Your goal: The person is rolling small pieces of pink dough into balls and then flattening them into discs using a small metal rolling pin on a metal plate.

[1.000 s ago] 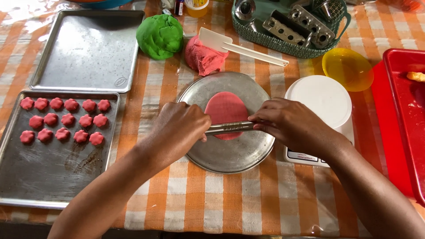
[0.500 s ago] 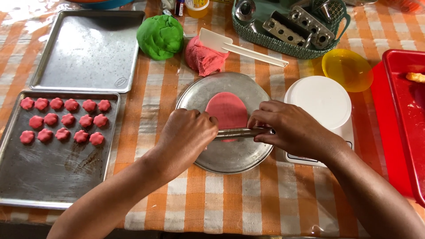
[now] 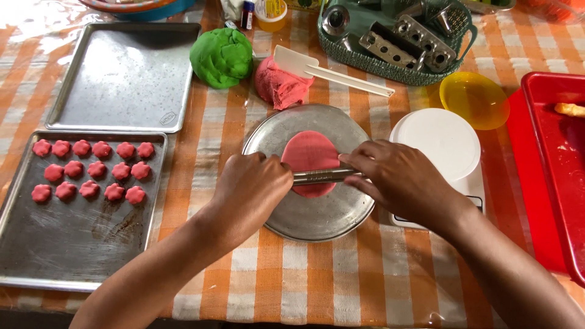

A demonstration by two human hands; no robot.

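Rolling pink dough disc (image 3: 309, 155) flat on round metal plate (image 3: 317, 216), left hand (image 3: 253, 189) and right hand (image 3: 399, 180) closed on steel rolling pin (image 3: 322, 176); next calling for even pressure across disc.

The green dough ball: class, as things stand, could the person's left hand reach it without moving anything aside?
Probably yes. The green dough ball sits uncovered on the tablecloth beyond the round metal plate, with bare cloth between. The left hand would first have to let go of the metal rolling pin.
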